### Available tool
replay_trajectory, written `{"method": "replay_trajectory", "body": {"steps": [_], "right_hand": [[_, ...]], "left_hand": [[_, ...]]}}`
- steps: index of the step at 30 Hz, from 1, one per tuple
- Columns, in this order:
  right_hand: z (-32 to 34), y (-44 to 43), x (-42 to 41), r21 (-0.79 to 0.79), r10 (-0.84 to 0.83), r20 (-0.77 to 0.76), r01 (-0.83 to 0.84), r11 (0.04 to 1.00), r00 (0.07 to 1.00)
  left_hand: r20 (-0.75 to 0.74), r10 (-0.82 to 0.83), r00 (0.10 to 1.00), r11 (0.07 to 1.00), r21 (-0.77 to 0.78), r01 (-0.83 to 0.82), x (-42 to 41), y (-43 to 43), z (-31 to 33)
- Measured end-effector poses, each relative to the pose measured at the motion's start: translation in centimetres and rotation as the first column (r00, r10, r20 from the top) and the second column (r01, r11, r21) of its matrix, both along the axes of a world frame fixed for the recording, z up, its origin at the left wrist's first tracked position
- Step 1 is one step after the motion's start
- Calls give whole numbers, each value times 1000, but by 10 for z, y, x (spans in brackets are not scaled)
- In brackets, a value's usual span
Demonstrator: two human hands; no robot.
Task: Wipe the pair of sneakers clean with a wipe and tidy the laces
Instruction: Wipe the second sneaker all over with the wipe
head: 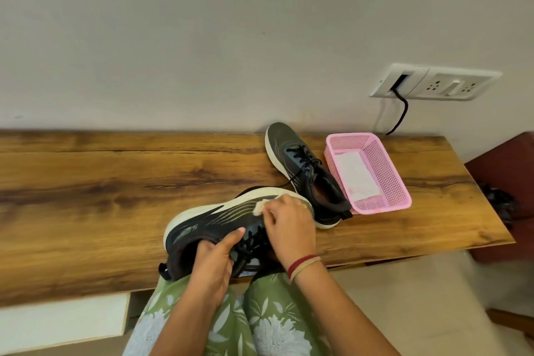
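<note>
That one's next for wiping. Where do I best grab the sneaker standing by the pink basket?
Probably its heel collar, from the near side: the sneaker stands upright, opening up, heel towards you, and the pink basket crowds its right flank.

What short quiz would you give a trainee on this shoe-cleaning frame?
1. True or false: both sneakers lie untouched on the table.
2. What lies in the pink basket? A) a white sheet B) a brush C) a spare lace
3. Which hand presses the wipe against the held sneaker?

Key:
1. False. The left hand grips the held sneaker by its collar; only the other sneaker rests alone on the table.
2. A.
3. The right hand.
</note>
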State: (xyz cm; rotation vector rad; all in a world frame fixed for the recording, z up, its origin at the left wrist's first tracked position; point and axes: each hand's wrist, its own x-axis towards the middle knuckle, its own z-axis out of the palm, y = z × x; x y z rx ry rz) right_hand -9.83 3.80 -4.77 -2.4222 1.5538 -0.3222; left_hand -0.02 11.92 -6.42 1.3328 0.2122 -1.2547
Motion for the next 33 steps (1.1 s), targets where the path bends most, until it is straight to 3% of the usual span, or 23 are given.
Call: {"method": "replay_trajectory", "body": {"steps": [3,7,11,14,16,18,19,21,22,24,26,28,30,33], "right_hand": [[1,-12,-10,-32,-164,34,165,986,986],[-2,-3,-7,-33,-27,-53,25,999,998],[-4,-13,-19,-101,-171,-25,168,981,985],[-5,-4,-16,-121,-18,-64,10,993,998],[-2,-17,-28,-123,-75,-70,66,990,995],[0,-28,-44,-111,-248,58,253,961,967],[0,-31,-51,-14,-349,201,359,933,915],[3,-31,-54,239,-505,466,446,863,726],[5,-29,-53,277,-528,512,451,848,678],[6,-24,-43,292,-508,457,417,861,730],[3,-11,-22,280,-410,322,328,902,853],[-4,5,-4,142,-208,188,183,973,960],[-6,1,-6,-18,-94,81,95,995,992],[-4,-14,-23,-6,-281,114,284,959,953]], "left_hand": [[-14,14,1000,1000,-4,-14,-1,0,3],[-15,5,1000,1000,13,-4,-2,0,2],[-19,-6,1000,1000,8,6,-1,1,2],[-15,-2,1000,1000,15,2,-1,0,1],[-11,-14,1000,1000,18,14,-1,1,0],[-11,-17,1000,999,29,18,0,1,0],[-13,-20,1000,999,36,21,1,1,-1],[-25,-21,999,999,34,22,1,1,-2],[-30,-20,999,999,28,21,1,1,-2],[-30,-22,999,999,25,23,1,1,-4],[-27,-23,999,1000,21,23,1,0,-4],[-19,-28,999,999,16,28,0,0,-6],[-12,-35,999,999,11,35,1,0,-7],[-2,-41,999,999,11,41,2,1,-9]]}}
